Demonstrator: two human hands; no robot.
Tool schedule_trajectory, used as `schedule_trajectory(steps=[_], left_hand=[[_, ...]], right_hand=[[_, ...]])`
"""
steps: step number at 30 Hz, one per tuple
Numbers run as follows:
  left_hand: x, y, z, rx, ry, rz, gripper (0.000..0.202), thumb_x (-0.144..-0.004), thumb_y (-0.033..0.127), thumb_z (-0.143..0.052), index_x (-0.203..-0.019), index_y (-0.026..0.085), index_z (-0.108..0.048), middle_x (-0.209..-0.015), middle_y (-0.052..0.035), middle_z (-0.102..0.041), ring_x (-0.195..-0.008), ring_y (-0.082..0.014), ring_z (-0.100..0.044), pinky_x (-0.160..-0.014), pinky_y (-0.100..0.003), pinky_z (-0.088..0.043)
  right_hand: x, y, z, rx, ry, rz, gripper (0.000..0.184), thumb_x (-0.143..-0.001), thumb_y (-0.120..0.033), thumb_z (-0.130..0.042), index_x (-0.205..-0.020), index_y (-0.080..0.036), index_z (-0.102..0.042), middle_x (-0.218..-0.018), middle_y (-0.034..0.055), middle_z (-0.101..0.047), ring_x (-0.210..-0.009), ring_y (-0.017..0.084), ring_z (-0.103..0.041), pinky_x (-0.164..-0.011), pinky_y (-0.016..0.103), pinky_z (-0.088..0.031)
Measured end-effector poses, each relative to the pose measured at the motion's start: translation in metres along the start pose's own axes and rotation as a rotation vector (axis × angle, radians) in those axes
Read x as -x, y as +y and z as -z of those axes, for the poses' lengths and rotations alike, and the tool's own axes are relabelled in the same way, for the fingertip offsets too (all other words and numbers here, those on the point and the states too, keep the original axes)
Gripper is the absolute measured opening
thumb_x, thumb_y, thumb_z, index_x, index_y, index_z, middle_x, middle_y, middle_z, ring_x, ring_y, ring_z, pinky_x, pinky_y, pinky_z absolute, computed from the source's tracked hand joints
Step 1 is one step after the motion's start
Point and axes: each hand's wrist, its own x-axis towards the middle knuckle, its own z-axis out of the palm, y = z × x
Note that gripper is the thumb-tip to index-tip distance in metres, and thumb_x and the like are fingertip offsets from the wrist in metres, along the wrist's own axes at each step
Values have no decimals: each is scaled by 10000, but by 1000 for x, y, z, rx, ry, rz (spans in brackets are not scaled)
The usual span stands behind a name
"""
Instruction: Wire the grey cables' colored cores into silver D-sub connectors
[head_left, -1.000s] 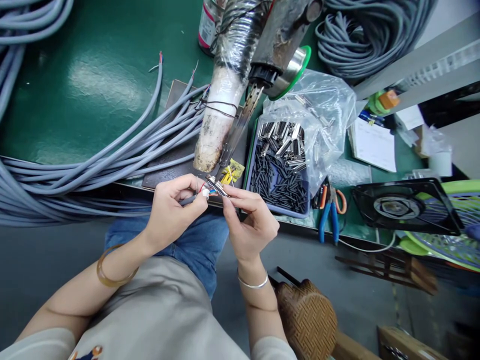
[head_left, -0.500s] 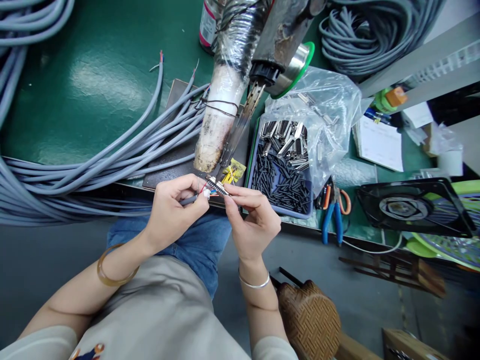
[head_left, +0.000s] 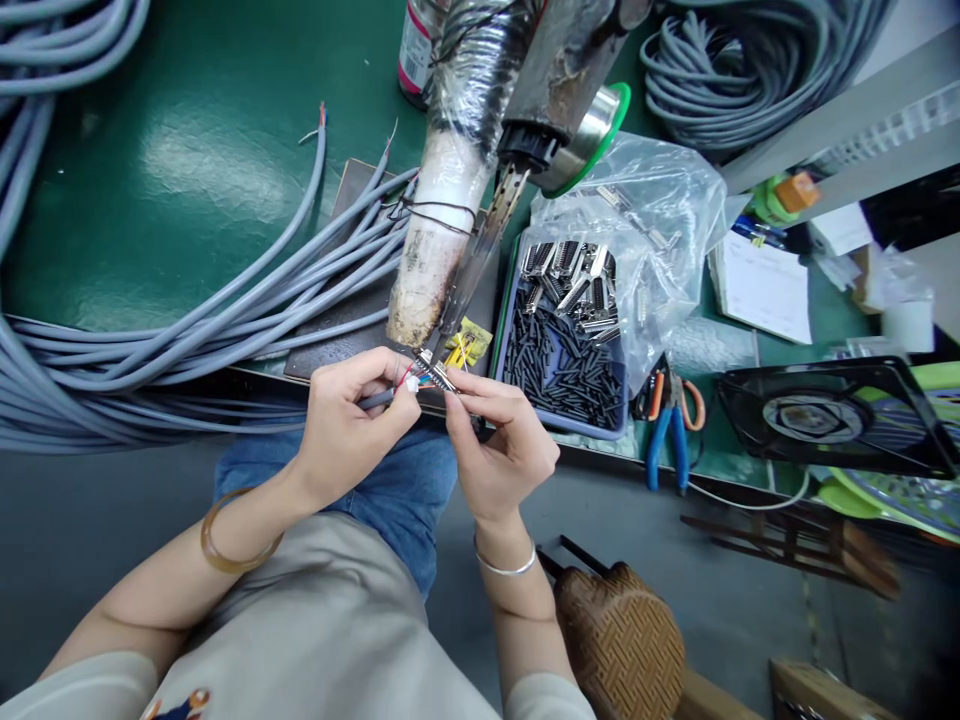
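Observation:
My left hand [head_left: 356, 415] pinches the end of a grey cable [head_left: 377, 399], whose thin coloured wires fan out from the fingertips. My right hand [head_left: 501, 430] grips a metal multi-pin connector [head_left: 436, 372] by its right end, between thumb and fingers. The wires lie against the connector's near side; whether they are joined to it is too small to tell. Just beyond the connector is the tip of a soldering iron [head_left: 466, 272], held in a stand. A white, scorched duct [head_left: 420, 270] opens beside it. A small yellow piece [head_left: 471, 342] lies behind my right fingers.
A blue tray [head_left: 619, 415] holds black sleeves [head_left: 559, 370] and metal connectors [head_left: 577, 280]. Right of it are blue-handled pliers [head_left: 666, 440] and a black fan [head_left: 832, 415]. Grey cables [head_left: 225, 320] spread across the left. A solder spool [head_left: 589, 140] hangs behind the iron.
The connector has tilted a little more steeply, and my right hand has shifted slightly to the left. Both hands keep their hold.

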Motion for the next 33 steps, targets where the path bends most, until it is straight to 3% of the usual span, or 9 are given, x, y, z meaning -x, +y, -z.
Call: schedule_trajectory(steps=[10, 17, 33], left_hand=[[-3, 1, -1, 42, 28, 87, 164, -825, 200, -623, -664, 173, -611, -560, 28, -499, -543, -86, -489, -499, -182, -396], [-3, 3, -2, 48, 28, 112, 134, -792, 211, -646, -668, 167, -620, -617, 2, -584, -555, -88, -503, -481, -179, -387], [-5, 5, 0, 41, 22, 99, 131, -805, 187, -644, -676, 164, -639, -600, 14, -563, -523, -70, -444, -477, -177, -366]], right_hand=[[-5, 2, -1, -6, -21, -1, 188, -848, -78, -747, -928, -237, -686, -1032, 38, -806, -922, 178, -780, -816, 337, -657], [-6, 2, -1, -11, -24, -12, 169, -864, -86, -731, -914, -238, -675, -1022, 33, -807, -909, 180, -783, -793, 343, -657], [-7, -1, 0, 94, -25, 92, 232, -833, -77, -765, -963, -249, -678, -1087, 39, -808, -886, 171, -789, -760, 303, -664]])
